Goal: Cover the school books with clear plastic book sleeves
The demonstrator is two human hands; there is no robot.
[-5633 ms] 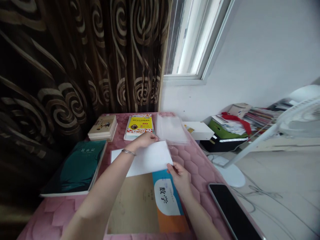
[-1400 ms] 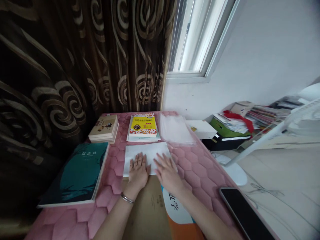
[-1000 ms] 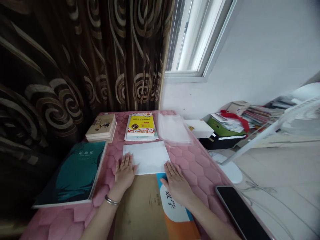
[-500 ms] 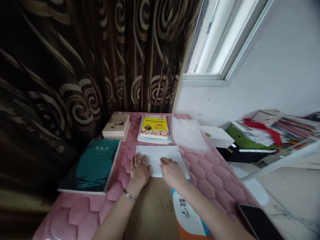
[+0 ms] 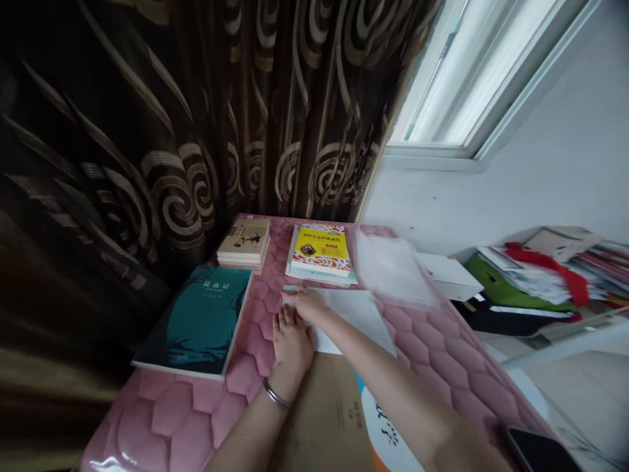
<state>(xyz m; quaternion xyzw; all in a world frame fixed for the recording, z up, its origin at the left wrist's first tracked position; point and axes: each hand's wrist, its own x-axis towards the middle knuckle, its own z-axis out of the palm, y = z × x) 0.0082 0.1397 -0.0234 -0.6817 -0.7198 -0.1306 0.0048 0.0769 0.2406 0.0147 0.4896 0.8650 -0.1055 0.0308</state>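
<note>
White paper [image 5: 361, 311] on pink table [image 5: 181, 419], long axis nine-to-three, left hand [image 5: 292, 344] flat at eight o'clock, right hand [image 5: 305, 303] at ten, grip unclear, right forearm [image 5: 388, 377] crossing, brown cover [image 5: 324, 419] at six, teal book [image 5: 201, 321] at nine

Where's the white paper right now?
In the head view, the white paper is below and slightly right of centre, between the brown cover and the yellow book, with the left hand and right hand at its left end.

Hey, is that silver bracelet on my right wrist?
No, the silver bracelet circles the wrist of your left hand, which lies at the left edge of the white paper.
</note>
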